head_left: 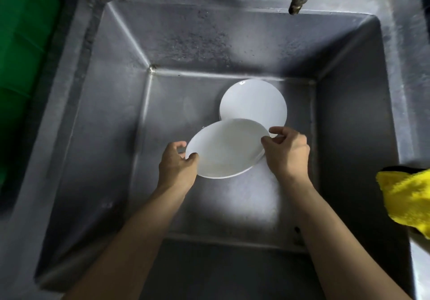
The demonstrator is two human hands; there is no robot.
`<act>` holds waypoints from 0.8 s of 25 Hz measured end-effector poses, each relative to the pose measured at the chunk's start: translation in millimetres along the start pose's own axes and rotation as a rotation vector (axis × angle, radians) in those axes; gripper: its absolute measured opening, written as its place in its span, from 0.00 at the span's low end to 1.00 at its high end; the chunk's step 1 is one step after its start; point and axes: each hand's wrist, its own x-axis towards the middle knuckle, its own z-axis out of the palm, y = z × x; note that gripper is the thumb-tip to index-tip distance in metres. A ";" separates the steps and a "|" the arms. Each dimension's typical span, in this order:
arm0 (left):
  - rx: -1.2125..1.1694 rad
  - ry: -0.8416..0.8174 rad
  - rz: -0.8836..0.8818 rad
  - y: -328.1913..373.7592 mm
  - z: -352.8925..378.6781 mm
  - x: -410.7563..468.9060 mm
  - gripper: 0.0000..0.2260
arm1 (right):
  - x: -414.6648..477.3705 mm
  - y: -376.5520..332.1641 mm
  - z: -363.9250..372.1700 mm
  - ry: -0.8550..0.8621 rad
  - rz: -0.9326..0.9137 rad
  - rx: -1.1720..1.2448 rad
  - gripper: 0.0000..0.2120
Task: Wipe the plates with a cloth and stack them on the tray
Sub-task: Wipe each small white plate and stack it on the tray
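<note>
Progress: early, by my reading. The plates are in the steel sink (104,137), no tray is in view, and wiping has not begun.
Left hand (178,162): lower centre, thumb and curled fingers pinching the white plate's left rim.
White plate (223,148): centre, tilted, held between both hands above the sink floor. More rims seem to show under its right edge.
Plate stack (253,102): just behind, on the sink floor.
Right hand (287,151): fingers curled round the plate's right rim.
Yellow cloth (406,197): right edge of the frame, on the sink's rim, well apart from both hands.
</note>
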 end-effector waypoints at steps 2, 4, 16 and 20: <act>-0.013 0.023 -0.030 -5.3 -9.1 -4.1 0.18 | -7.6 -1.9 2.7 -0.048 0.019 -0.019 0.16; -0.012 0.045 -0.044 -6.8 -16.0 -8.1 0.16 | -13.8 -2.8 4.0 -0.071 0.036 -0.028 0.16; -0.245 0.159 0.009 -0.7 -42.0 -26.0 0.11 | -61.2 6.8 5.6 -0.155 0.138 0.287 0.18; -0.472 0.086 -0.110 6.8 -45.4 -30.2 0.13 | -77.5 7.3 4.9 -0.163 0.178 0.458 0.14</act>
